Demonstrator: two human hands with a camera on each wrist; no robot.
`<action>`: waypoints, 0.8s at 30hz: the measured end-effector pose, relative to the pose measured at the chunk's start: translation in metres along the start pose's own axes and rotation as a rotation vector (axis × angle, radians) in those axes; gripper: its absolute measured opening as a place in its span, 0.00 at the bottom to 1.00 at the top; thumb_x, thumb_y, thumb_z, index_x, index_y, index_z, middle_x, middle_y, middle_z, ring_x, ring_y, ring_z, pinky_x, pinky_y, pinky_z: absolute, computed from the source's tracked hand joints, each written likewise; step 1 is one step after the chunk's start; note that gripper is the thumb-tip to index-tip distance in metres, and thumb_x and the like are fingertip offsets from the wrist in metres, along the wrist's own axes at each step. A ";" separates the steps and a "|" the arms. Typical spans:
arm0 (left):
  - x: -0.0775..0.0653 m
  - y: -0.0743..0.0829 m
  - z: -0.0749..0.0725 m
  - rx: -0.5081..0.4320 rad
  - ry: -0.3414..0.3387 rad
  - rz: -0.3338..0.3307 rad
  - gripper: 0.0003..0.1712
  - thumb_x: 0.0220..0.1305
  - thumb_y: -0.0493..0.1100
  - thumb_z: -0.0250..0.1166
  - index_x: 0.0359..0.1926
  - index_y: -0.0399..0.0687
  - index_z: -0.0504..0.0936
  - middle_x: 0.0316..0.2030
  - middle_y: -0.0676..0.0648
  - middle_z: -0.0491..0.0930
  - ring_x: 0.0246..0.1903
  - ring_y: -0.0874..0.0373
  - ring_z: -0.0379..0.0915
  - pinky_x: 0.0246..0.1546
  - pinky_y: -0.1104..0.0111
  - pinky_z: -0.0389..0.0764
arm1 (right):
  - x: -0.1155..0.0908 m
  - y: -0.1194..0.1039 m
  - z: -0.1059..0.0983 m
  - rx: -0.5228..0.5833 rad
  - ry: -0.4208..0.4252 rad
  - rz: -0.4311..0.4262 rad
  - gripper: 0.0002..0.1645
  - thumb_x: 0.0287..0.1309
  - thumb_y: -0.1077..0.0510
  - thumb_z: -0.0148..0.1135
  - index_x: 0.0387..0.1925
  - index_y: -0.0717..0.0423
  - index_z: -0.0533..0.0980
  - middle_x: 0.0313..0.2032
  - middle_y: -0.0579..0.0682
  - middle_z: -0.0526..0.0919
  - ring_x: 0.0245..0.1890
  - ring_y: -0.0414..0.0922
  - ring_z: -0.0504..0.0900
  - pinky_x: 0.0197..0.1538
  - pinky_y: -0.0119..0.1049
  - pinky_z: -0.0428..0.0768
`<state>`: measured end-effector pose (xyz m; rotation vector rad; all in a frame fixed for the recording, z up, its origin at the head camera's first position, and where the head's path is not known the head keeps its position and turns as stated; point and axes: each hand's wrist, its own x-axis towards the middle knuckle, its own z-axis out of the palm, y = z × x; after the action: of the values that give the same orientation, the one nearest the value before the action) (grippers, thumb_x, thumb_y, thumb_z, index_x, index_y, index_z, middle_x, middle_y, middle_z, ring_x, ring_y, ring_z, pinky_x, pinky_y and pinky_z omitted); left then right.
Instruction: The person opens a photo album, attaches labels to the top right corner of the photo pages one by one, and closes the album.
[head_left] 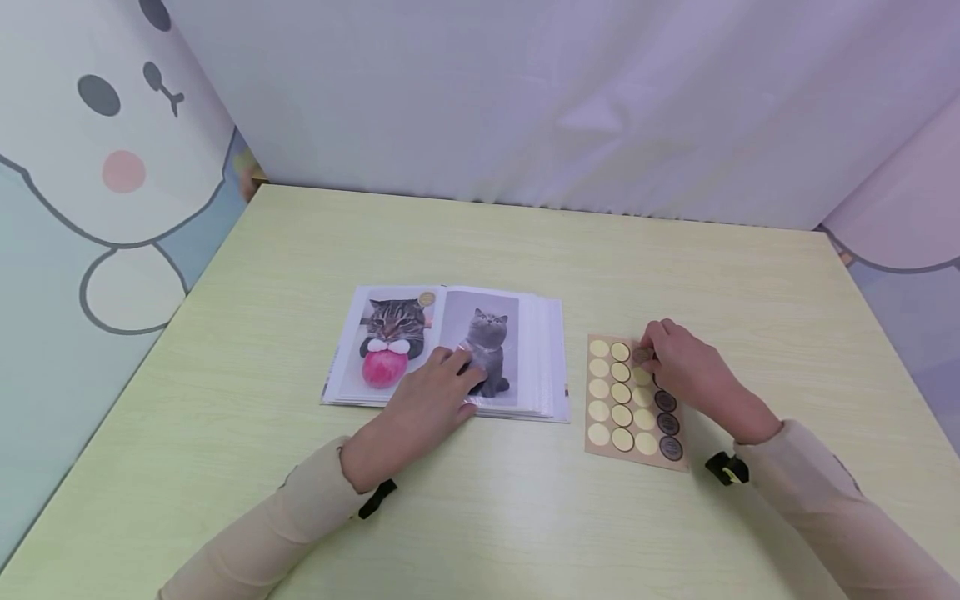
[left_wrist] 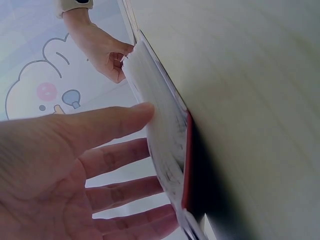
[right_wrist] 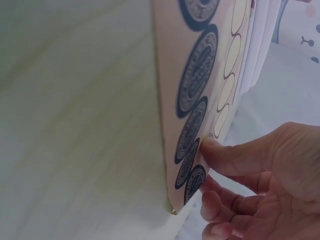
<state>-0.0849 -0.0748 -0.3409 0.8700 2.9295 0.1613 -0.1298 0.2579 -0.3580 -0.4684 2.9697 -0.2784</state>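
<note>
An open photo album lies on the table, showing a tabby cat photo on the left page and a grey cat photo on the right. My left hand rests on the right page, its fingers extended over the lower part of the grey cat photo. To the album's right is a brown sticker sheet with dark round seal stickers and several pale bare circles. My right hand is at the sheet's upper right, pinching a round sticker between thumb and fingers. Whether it is fully off the sheet is unclear.
A gold round sticker sits at the upper right corner of the tabby photo. The pale wooden table runs back to a white curtain. A cartoon-printed cloth hangs at the left.
</note>
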 end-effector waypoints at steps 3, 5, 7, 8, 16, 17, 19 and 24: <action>0.000 0.000 0.000 -0.002 -0.001 -0.002 0.20 0.58 0.48 0.65 0.51 0.49 0.78 0.51 0.45 0.74 0.51 0.48 0.68 0.39 0.62 0.82 | 0.000 0.000 0.000 -0.003 0.002 -0.001 0.10 0.54 0.65 0.62 0.36 0.61 0.70 0.34 0.57 0.73 0.33 0.49 0.74 0.29 0.43 0.76; 0.000 0.000 0.000 -0.002 -0.003 -0.003 0.20 0.58 0.49 0.65 0.51 0.49 0.78 0.52 0.45 0.74 0.52 0.48 0.68 0.40 0.61 0.82 | 0.000 0.000 0.000 -0.006 0.005 -0.003 0.10 0.54 0.65 0.62 0.37 0.61 0.70 0.35 0.56 0.74 0.33 0.49 0.75 0.29 0.44 0.76; 0.000 0.000 0.000 -0.001 -0.003 -0.003 0.20 0.58 0.49 0.65 0.51 0.49 0.78 0.52 0.45 0.74 0.52 0.48 0.68 0.40 0.61 0.82 | 0.000 0.000 0.000 -0.009 0.009 -0.002 0.10 0.54 0.65 0.62 0.37 0.61 0.70 0.35 0.56 0.74 0.33 0.50 0.75 0.29 0.44 0.76; 0.000 0.000 0.000 0.001 -0.002 -0.002 0.20 0.58 0.49 0.65 0.51 0.49 0.78 0.52 0.45 0.74 0.52 0.48 0.68 0.40 0.61 0.82 | 0.000 0.000 0.000 -0.010 0.010 -0.002 0.10 0.54 0.64 0.62 0.37 0.61 0.70 0.35 0.56 0.74 0.34 0.50 0.75 0.29 0.44 0.76; 0.000 -0.001 0.000 0.005 0.003 0.005 0.20 0.59 0.49 0.65 0.51 0.49 0.78 0.51 0.45 0.74 0.51 0.49 0.68 0.40 0.62 0.82 | 0.000 0.000 0.000 0.000 0.005 0.003 0.10 0.54 0.65 0.61 0.36 0.62 0.69 0.34 0.56 0.72 0.30 0.49 0.73 0.27 0.42 0.74; 0.000 -0.001 0.000 0.006 0.002 0.005 0.20 0.59 0.49 0.65 0.51 0.49 0.78 0.51 0.45 0.74 0.51 0.49 0.68 0.40 0.62 0.82 | 0.000 0.000 0.000 0.003 0.005 0.002 0.10 0.54 0.65 0.61 0.36 0.62 0.69 0.34 0.57 0.72 0.30 0.48 0.73 0.27 0.42 0.74; 0.001 -0.001 0.000 0.007 0.001 0.006 0.20 0.59 0.49 0.65 0.51 0.49 0.78 0.51 0.45 0.74 0.51 0.49 0.68 0.40 0.62 0.82 | 0.000 0.000 0.000 0.009 0.002 -0.001 0.10 0.54 0.65 0.61 0.36 0.63 0.69 0.36 0.57 0.71 0.30 0.48 0.74 0.28 0.42 0.75; 0.000 -0.001 0.000 0.009 0.000 0.007 0.20 0.59 0.49 0.64 0.51 0.49 0.78 0.51 0.45 0.74 0.51 0.49 0.68 0.40 0.62 0.82 | 0.000 0.000 0.000 0.029 -0.011 -0.002 0.11 0.55 0.65 0.61 0.38 0.64 0.69 0.38 0.59 0.70 0.31 0.49 0.75 0.31 0.43 0.75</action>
<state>-0.0855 -0.0750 -0.3414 0.8817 2.9302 0.1482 -0.1296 0.2583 -0.3579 -0.4684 2.9500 -0.3182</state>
